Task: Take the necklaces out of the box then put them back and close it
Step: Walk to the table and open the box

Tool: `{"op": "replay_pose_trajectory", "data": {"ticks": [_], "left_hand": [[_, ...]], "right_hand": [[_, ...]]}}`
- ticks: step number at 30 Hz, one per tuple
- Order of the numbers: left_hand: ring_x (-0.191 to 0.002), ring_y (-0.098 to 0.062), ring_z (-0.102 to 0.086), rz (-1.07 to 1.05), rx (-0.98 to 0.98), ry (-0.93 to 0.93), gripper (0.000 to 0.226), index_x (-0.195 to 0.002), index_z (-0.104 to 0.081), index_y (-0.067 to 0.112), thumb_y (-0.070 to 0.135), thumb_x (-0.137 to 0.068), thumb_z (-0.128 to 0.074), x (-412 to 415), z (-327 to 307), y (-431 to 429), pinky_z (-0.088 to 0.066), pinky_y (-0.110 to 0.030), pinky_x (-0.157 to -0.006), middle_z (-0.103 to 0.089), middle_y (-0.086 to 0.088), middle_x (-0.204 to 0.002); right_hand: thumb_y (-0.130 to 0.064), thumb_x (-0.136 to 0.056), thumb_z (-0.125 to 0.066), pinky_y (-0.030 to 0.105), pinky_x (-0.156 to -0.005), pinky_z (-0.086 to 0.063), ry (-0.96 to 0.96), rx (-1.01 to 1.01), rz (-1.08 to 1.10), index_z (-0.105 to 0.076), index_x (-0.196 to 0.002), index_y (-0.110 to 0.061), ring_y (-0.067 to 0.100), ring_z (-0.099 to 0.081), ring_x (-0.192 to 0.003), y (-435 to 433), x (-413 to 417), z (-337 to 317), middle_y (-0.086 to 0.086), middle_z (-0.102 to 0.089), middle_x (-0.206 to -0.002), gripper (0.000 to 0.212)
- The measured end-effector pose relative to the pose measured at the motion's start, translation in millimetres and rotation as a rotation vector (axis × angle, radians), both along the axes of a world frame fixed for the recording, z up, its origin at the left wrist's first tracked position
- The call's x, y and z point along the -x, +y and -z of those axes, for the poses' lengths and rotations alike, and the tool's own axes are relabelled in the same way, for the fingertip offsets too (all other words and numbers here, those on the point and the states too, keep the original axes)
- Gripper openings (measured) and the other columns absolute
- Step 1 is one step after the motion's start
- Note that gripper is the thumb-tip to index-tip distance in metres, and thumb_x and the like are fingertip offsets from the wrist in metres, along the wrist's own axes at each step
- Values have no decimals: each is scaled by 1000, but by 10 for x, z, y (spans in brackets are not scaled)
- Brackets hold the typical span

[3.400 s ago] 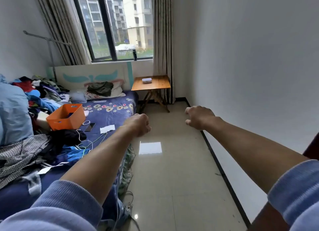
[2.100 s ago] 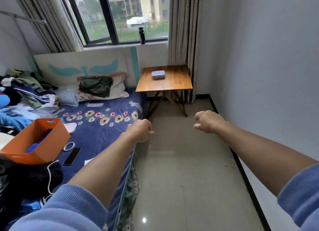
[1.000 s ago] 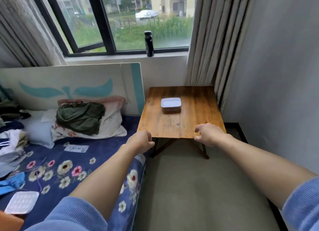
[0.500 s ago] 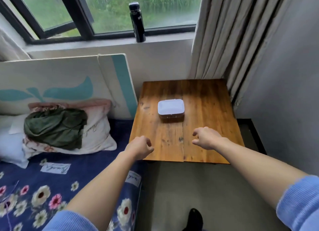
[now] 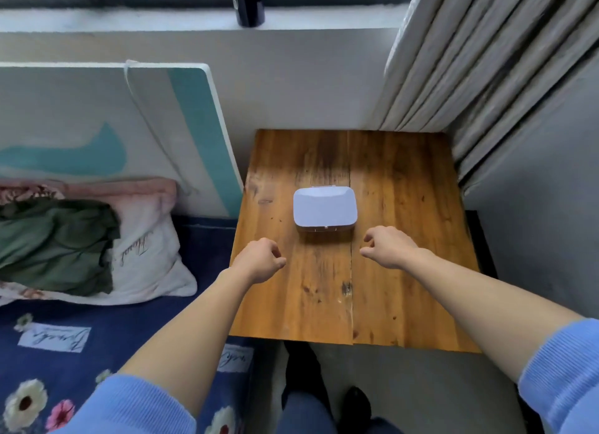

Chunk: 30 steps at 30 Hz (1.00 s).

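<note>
The small pale-lavender lidded box [image 5: 325,210] is sitting shut near the middle of the wooden side table [image 5: 405,271], and nothing of the necklaces is showing, so the task is standing at its very start: the lid is yet to be lifted. Both hands are hanging over the tabletop just short of the box, one on each side of it, neither one touching it. The left hand [image 5: 259,260] is loosely curled, thumb lying against the bent fingers, gripping nothing; the box is lying beyond its fingertips and off to their right. The right hand [image 5: 387,246] is likewise empty, its fingers half bent and slightly parted like a claw, and the box is lying just past them and to their left. By my judgement the right hand is the nearer of the two, its knuckles being almost level with the box's near edge, while the left is sitting a little further back. The box's long axis is running side to side across the line of both arms, with what looks like a clasp on the near edge facing the fingers and a thin hinge strip on the far edge. That suggests the lid is to be raised from the near side, tipping away from the person.
</note>
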<state>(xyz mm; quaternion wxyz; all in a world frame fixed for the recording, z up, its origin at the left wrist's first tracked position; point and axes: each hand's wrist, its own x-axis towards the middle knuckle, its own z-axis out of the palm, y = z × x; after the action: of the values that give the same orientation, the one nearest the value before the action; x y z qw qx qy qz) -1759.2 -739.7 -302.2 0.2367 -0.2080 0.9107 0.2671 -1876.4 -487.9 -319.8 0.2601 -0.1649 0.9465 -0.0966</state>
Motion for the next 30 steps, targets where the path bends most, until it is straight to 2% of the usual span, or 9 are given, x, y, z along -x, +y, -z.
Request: {"op": "replay_pose_trajectory", "data": {"ticks": [3, 8, 13, 18, 20, 22, 26, 28, 30], "left_hand": [[-80, -15, -60, 22, -46, -12, 16, -93, -61, 21, 36, -90, -60, 379, 236, -158, -45, -24, -61, -63, 0, -94], [-84, -16, -61, 52, -77, -43, 16, -97, -59, 21, 35, -90, -59, 903, 602, -360, -53, -28, -69, -65, -2, -101], [-93, -18, -60, 62, -94, -88, 36, -121, -56, 17, 37, -90, -58, 1193, 938, -407, -53, -29, -76, -63, -5, -118], [-105, -26, -60, 3, -96, -130, 48, -132, -47, 12, 35, -91, -57, 1374, 1090, -347, -52, -35, -82, -59, -10, -129], [-94, -21, -58, -19, -173, -121, 39, -125, -50, 15, 33, -91, -58, 1440, 1091, -296, -48, -32, -74, -61, -8, -122], [-84, -19, -55, -33, -242, -108, 22, -108, -48, 21, 29, -89, -58, 1482, 1098, -237, -44, -30, -68, -60, -5, -106], [-75, -17, -54, -150, -242, -80, 15, -96, -45, 18, 23, -87, -56, 1542, 1131, -178, -37, -25, -53, -54, 2, -87], [-79, -18, -58, -231, -250, -88, 16, -99, -48, 17, 24, -88, -57, 1553, 1145, -171, -46, -28, -57, -58, 0, -91], [-84, -25, -64, -314, -284, -92, 13, -96, -52, 15, 23, -87, -58, 1550, 1148, -154, -57, -39, -71, -63, -6, -93]], "right_hand": [[-40, -89, -62, 26, -70, -52, -38, -24, 64, -62, -120, -19, 18, -63, -91, -109, 237, 193, 2, -67, -115, 37], [-39, -89, -62, 21, -60, -46, -28, -18, 208, -59, -123, -21, 13, -58, -81, -305, 590, 466, 1, -67, -113, 38], [-38, -90, -60, 24, -60, -48, -16, -25, 298, -51, -134, -19, 16, -60, -82, -410, 794, 695, 2, -66, -114, 48], [-38, -91, -61, 30, -68, -55, -68, -9, 343, -47, -136, -16, 19, -62, -88, -484, 909, 834, 3, -65, -115, 52], [-38, -91, -60, 30, -65, -55, -102, 14, 342, -52, -129, -17, 17, -61, -83, -505, 940, 882, 3, -66, -109, 44], [-37, -91, -60, 28, -63, -54, -129, 33, 335, -57, -118, -17, 14, -60, -76, -518, 948, 937, 1, -64, -101, 34], [-34, -90, -61, 32, -65, -55, -132, 87, 403, -52, -128, -15, 17, -61, -81, -545, 952, 1013, -2, -62, -98, 44], [-32, -90, -62, 33, -64, -53, -167, 126, 497, -49, -132, -13, 21, -63, -85, -549, 966, 1014, 2, -65, -100, 48], [-31, -89, -63, 40, -70, -57, -241, 177, 555, -62, -114, -8, 27, -67, -84, -533, 987, 1033, 6, -69, -92, 34]]}}
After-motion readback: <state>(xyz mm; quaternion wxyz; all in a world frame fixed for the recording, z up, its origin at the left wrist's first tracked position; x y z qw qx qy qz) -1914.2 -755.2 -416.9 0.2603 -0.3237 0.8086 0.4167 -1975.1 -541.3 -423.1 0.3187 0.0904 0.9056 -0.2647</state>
